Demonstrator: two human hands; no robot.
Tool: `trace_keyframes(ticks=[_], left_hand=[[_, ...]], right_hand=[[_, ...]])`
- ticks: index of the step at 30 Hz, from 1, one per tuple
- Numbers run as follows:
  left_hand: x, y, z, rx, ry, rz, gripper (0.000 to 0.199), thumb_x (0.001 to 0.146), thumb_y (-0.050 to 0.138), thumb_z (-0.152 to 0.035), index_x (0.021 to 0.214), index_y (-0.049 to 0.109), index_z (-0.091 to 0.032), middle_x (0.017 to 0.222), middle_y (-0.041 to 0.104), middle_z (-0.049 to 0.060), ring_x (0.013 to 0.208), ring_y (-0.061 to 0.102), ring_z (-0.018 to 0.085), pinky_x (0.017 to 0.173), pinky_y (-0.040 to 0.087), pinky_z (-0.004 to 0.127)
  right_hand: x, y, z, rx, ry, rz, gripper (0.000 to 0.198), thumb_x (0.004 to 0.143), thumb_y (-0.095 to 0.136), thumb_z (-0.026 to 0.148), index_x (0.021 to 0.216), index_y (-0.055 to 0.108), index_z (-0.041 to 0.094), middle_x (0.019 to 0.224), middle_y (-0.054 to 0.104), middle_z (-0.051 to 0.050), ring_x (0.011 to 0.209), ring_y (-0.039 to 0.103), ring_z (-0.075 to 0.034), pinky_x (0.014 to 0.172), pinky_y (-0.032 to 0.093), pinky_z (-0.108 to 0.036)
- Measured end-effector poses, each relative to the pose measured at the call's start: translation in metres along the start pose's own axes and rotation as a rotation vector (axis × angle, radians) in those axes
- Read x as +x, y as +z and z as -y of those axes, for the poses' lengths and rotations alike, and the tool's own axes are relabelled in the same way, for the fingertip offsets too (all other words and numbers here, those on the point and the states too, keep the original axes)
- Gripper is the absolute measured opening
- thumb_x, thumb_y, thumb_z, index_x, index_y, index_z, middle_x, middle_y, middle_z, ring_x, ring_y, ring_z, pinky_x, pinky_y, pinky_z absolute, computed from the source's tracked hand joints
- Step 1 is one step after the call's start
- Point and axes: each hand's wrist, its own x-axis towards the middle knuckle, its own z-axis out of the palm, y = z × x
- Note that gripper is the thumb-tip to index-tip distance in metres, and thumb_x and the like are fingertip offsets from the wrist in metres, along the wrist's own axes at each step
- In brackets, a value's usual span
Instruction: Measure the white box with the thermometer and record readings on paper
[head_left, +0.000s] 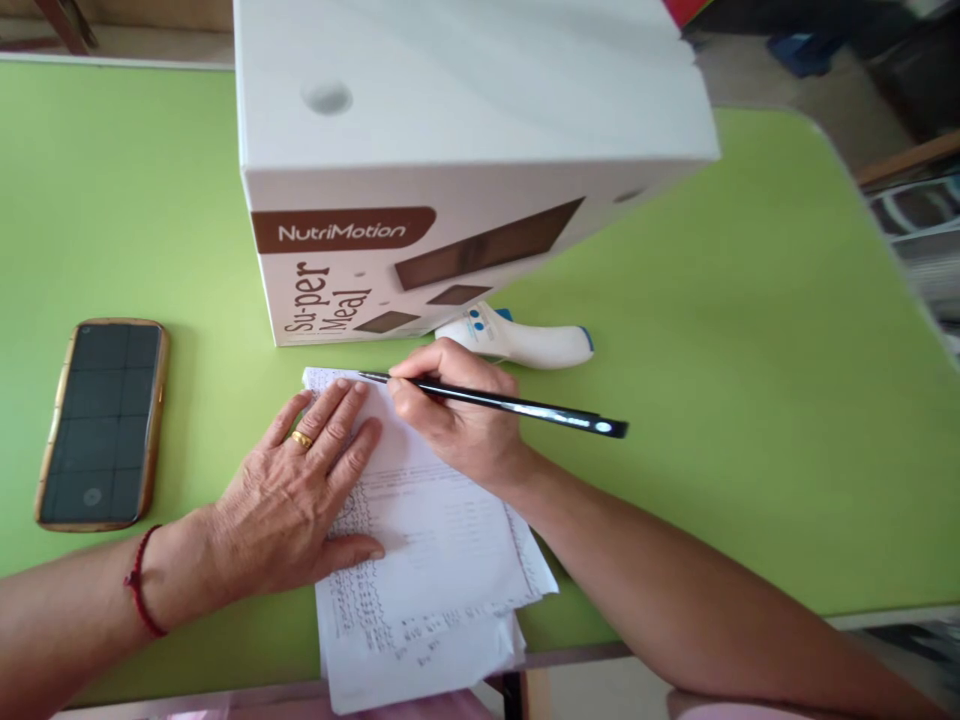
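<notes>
Fingers (pixel 420 360) of right hand (pixel 465 410) pinch pen (pixel 517 403), toward paper's (pixel 442 540) eleven o'clock. Left hand (pixel 277 500) flat at ten, fingers bit apart. Paper might slip if left hand lifts.

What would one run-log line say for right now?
left hand: spread on papers | right hand: holding black pen near papers' top edge | phone: left of papers | white box: beyond papers

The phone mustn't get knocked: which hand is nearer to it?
The left hand: it rests on the papers, right of the phone. The right hand, holding the pen, is farther right.
</notes>
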Motion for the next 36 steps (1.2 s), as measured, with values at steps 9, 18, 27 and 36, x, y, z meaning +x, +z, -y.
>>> trace_keyframes(ticks=[9, 18, 27, 36], left_hand=[[0.0003, 0.0003, 0.0007, -0.005, 0.005, -0.005, 0.094, 0.087, 0.054, -0.073, 0.144, 0.040, 0.000, 0.157, 0.033, 0.032, 0.147, 0.032, 0.045, 0.117, 0.025, 0.057], [0.0005, -0.0005, 0.0003, -0.011, -0.002, 0.002, 0.092, 0.087, 0.056, -0.071, 0.144, 0.041, -0.001, 0.157, 0.034, 0.031, 0.147, 0.032, 0.045, 0.118, 0.025, 0.057], [0.0007, -0.0009, -0.0004, -0.009, -0.004, 0.002, 0.094, 0.085, 0.061, -0.070, 0.144, 0.039, -0.001, 0.156, 0.035, 0.032, 0.146, 0.033, 0.045, 0.118, 0.023, 0.056], [0.0009, -0.0014, -0.0001, -0.010, 0.000, -0.009, 0.094, 0.084, 0.062, -0.071, 0.142, 0.040, 0.000, 0.155, 0.036, 0.033, 0.145, 0.035, 0.046, 0.117, 0.024, 0.056]], right_hand=[[-0.0001, -0.0004, -0.0005, 0.014, -0.002, 0.010, 0.017, 0.090, 0.059, 0.032, 0.075, 0.055, 0.025, 0.059, 0.060, 0.005, 0.049, 0.051, -0.010, 0.050, 0.045, -0.025], [0.0014, -0.0009, -0.0002, 0.048, -0.053, 0.001, 0.017, 0.090, 0.059, 0.026, 0.074, 0.053, 0.023, 0.056, 0.056, 0.007, 0.046, 0.048, -0.008, 0.047, 0.042, -0.022], [0.0014, 0.0006, -0.0013, 0.053, -0.049, -0.041, 0.016, 0.089, 0.061, 0.025, 0.074, 0.054, 0.024, 0.056, 0.057, 0.007, 0.046, 0.049, -0.008, 0.047, 0.042, -0.023], [0.0028, 0.0004, -0.0008, 0.049, -0.061, -0.042, 0.016, 0.088, 0.060, 0.024, 0.074, 0.053, 0.023, 0.055, 0.056, 0.008, 0.044, 0.047, -0.007, 0.045, 0.041, -0.021]])
